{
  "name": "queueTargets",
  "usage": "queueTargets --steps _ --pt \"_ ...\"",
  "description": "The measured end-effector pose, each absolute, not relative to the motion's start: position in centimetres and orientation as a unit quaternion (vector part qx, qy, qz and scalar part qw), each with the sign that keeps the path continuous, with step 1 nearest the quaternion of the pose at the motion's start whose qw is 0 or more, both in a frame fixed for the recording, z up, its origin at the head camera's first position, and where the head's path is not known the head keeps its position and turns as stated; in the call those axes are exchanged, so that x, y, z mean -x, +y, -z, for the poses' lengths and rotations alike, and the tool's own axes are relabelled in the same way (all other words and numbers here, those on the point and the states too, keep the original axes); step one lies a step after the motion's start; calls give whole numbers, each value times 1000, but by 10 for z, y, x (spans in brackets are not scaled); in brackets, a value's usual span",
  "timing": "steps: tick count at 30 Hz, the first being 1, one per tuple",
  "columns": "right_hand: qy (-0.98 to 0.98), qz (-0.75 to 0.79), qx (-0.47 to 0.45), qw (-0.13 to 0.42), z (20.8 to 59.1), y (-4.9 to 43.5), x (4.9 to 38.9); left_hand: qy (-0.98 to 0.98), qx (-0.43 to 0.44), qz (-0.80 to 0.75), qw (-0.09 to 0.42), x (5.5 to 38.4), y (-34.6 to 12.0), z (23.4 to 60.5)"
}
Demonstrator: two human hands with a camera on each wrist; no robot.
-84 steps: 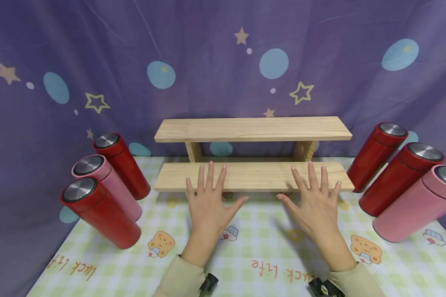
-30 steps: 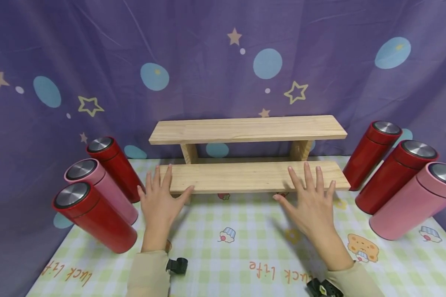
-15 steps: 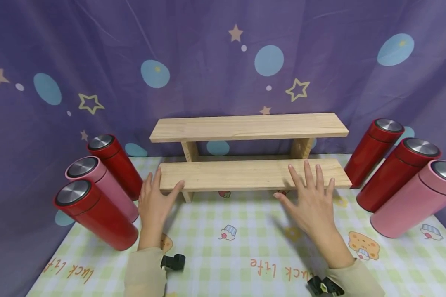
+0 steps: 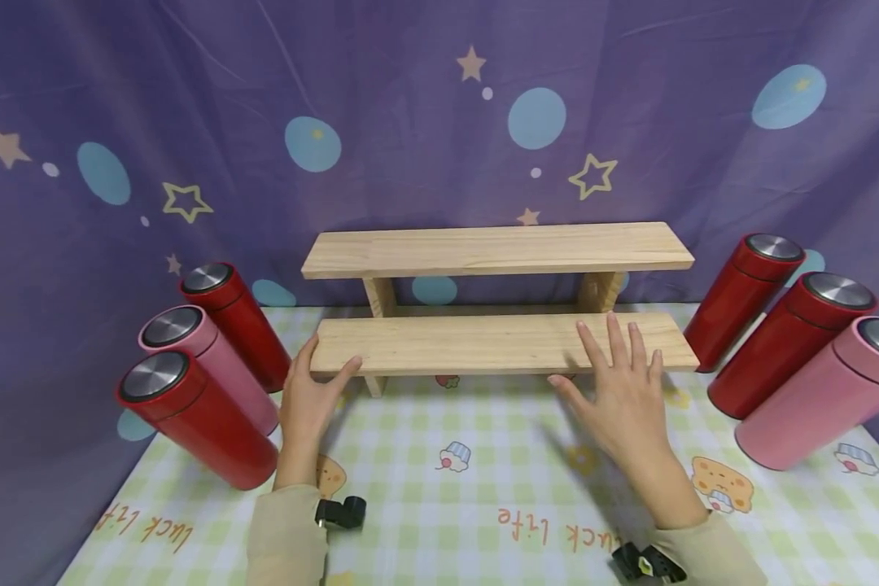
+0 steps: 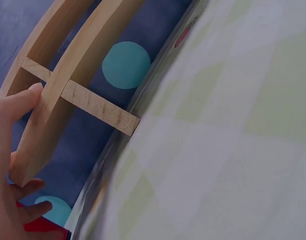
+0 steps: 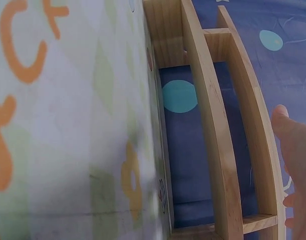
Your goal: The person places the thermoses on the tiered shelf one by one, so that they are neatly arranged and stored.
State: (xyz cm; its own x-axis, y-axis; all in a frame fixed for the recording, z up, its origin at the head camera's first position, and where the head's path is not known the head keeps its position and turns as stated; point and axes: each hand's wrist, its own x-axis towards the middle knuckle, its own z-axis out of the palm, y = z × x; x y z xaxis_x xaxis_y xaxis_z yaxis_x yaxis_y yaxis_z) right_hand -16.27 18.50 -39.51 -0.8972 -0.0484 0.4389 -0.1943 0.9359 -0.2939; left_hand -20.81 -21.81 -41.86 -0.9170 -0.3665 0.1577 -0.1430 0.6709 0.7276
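A two-tier wooden shelf (image 4: 447, 346) of pale planks stands at the back of the table. My left hand (image 4: 309, 407) grips the left end of its lower plank: the thumb lies on the front edge and the fingers curl around the end. The left wrist view shows that thumb (image 5: 23, 102) against the plank, with other fingertips below it. Fingers spread, my right hand (image 4: 626, 411) hovers by the right part of the lower plank and holds nothing. In the right wrist view, the right hand (image 6: 300, 160) is partly cut off at the edge.
Left of the shelf stand a red bottle (image 4: 238, 330), a pink bottle (image 4: 223, 374) and another red bottle (image 4: 205, 427), close together. Two red bottles (image 4: 740, 305) and a pink bottle (image 4: 813, 403) line the right side. A purple curtain (image 4: 425, 146) hangs behind the checkered tablecloth (image 4: 425, 505).
My left hand has moved left from in front of the lower plank to its left end, and its fingers have curled around it. The right hand stays spread in nearly the same place.
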Motion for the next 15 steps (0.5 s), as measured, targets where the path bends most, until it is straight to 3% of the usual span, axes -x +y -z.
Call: queueTargets --steps 15 --pt "-939 -211 -86 256 377 177 151 -900 -111 405 115 210 -225 423"
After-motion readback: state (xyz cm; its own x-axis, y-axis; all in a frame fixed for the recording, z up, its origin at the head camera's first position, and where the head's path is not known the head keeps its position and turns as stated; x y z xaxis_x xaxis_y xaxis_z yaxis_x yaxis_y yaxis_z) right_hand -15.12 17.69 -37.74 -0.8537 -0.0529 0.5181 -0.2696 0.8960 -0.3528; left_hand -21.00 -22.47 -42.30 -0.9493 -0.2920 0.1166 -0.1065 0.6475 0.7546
